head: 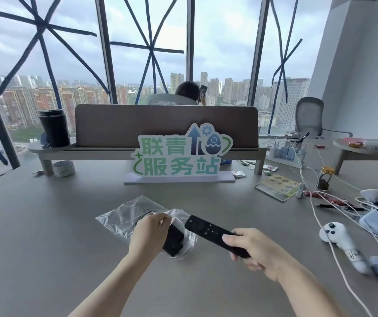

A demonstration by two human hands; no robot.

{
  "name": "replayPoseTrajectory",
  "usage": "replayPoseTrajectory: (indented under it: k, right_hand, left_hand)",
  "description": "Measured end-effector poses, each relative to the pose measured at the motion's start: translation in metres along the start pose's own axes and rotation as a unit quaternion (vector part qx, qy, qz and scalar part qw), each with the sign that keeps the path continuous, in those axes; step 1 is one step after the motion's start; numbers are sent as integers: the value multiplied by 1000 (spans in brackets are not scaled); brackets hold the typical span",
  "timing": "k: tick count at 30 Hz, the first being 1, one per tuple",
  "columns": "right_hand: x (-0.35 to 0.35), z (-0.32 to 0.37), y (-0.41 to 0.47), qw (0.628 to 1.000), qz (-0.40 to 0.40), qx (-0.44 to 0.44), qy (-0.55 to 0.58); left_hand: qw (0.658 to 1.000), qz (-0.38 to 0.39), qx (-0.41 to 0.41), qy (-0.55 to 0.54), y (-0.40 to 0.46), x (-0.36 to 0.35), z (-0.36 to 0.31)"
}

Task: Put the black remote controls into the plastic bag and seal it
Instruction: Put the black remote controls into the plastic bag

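- Left hand (148,232) pinches the mouth of the clear, crinkled plastic bag (124,216) lying on the grey table (46,248); a short black remote (174,242) sits at that opening, apparently partly in.
- Right hand (249,248) grips the long, slim black remote control (208,231) by its tail, nose at the bag mouth.
- Best bet: hold the lip wide, slide it in nose-first, flat alongside the other.

Surface: wide grey matte table (46,225) | centre near: crumpled clear plastic bag (124,213) | centre far: green-lettered standing sign (179,156) | far left: white tape roll (64,168) | right: white game controller (334,234), tangled white cables (320,216)
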State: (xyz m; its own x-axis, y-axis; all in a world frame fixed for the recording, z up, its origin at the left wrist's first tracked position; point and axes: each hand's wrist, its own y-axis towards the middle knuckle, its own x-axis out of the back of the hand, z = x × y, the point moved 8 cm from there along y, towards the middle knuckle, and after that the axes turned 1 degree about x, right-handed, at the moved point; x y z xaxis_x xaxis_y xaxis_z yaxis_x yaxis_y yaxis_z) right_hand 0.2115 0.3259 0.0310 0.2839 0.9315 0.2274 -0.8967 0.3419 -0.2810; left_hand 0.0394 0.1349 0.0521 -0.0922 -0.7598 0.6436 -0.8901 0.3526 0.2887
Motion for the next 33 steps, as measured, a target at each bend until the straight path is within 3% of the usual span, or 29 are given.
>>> replayPoseTrajectory:
  k: [4,7,8,12,14,18,21,24,26,29,33]
  right_hand:
    - [-55,3,30,999,13,-26,27]
    - [-87,16,55,987,7,-5,161]
    - [-88,18,60,983,-27,8,182]
    - [-51,9,64,969,-234,79,4]
    - [-46,10,66,966,-226,85,-94]
    - [-70,18,80,973,-117,78,-184]
    - [-66,28,88,948,-180,109,-237]
    - [-55,29,84,947,-213,102,-219]
    - [-52,35,74,953,-212,105,-188]
    - [-43,55,57,968,-214,119,-51]
    - [-13,127,27,931,-254,198,171]
  left_hand:
    - [1000,-14,-8,-6,-2,1,2]
    - [1000,-17,-17,-12,-4,5,3]
    - [1000,-19,-16,-15,-5,7,4]
    - [1000,-15,-27,-5,-8,13,8]
    - [999,4,-34,13,-9,10,11]
    - [994,87,-36,56,-14,-3,14]
    - [969,197,-14,147,-22,-9,29]
    - [936,234,7,262,-27,3,44]
    - [949,215,36,226,-25,15,47]
    - [988,114,65,79,-4,48,32]
    - [992,-12,16,-124,30,119,-33]
